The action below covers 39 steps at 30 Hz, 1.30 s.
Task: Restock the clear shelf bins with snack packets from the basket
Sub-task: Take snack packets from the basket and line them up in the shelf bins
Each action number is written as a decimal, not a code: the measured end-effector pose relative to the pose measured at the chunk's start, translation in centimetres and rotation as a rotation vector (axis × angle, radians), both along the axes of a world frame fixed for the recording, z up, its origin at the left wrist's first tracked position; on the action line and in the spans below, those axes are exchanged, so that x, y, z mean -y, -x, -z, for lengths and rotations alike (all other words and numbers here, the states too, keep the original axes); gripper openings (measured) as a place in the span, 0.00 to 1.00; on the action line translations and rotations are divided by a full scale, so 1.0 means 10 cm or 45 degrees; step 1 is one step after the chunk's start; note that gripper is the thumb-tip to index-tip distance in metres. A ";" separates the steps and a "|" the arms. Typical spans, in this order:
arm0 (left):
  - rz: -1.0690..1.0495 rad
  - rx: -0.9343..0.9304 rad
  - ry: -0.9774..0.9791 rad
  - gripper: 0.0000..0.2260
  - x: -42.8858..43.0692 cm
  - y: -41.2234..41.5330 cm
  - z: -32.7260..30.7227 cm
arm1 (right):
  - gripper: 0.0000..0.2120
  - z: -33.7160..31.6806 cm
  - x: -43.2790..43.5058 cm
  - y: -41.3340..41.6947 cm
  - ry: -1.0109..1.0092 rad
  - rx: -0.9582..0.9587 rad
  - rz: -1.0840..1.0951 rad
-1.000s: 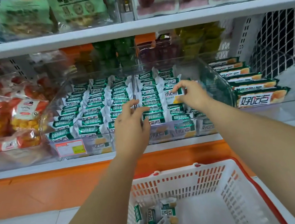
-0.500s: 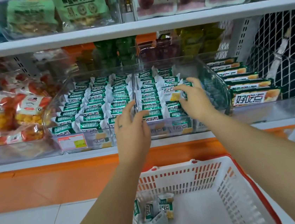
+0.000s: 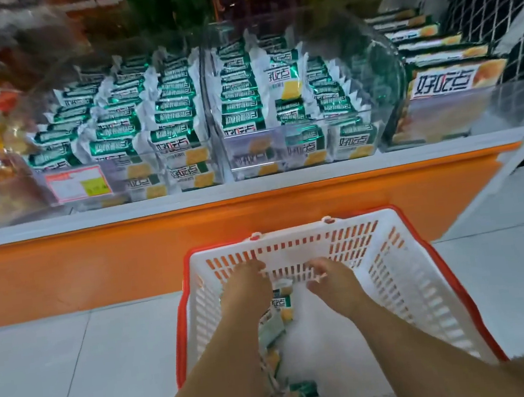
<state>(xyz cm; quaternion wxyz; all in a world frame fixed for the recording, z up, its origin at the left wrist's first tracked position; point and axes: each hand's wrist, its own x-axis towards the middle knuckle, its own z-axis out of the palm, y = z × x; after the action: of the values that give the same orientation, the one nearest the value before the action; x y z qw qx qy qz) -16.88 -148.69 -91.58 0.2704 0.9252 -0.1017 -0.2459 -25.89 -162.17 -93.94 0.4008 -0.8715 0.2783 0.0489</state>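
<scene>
Both grips are down inside the basket, which sits on the floor at the near side of the shelf. Left grip is over the loose snack packets at basket left, fingers blurred; can't tell if it has one. Right grip is beside it, fingers loosely curled, nothing in it. Clear bins on the shelf hold rows of the same packets.
</scene>
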 end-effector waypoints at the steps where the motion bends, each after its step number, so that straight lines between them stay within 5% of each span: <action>1: -0.002 -0.039 -0.029 0.15 0.00 -0.05 0.11 | 0.18 0.10 -0.01 -0.04 -0.018 -0.012 -0.037; 9: -0.002 -0.250 -0.250 0.12 0.01 -0.18 0.99 | 0.15 0.99 -0.08 -0.53 0.092 -0.043 -0.268; 18: -0.125 -0.351 -0.141 0.17 0.12 -0.22 1.02 | 0.10 1.28 -0.04 -0.63 0.239 -0.212 -0.226; 24: -0.138 -0.187 0.020 0.18 0.19 -0.16 0.33 | 0.08 0.43 0.10 -0.63 0.011 -0.090 -0.130; 29: -0.153 -0.069 0.364 0.17 0.20 -0.08 -0.41 | 0.04 -0.54 0.27 -0.46 0.058 0.086 -0.166; 36: -0.238 -0.434 1.035 0.15 0.03 0.02 -1.28 | 0.11 -1.69 0.31 -0.13 -0.289 0.508 -0.031; 39: -0.209 -0.321 1.124 0.06 0.06 0.06 -1.61 | 0.14 -2.05 0.27 -0.02 -0.284 0.617 -0.206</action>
<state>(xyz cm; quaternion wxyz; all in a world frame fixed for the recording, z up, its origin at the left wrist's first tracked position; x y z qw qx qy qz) -17.48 -149.30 -75.51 0.6672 0.6895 -0.0893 -0.2673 -25.70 -164.88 -73.47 0.5440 -0.8276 0.0968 -0.0989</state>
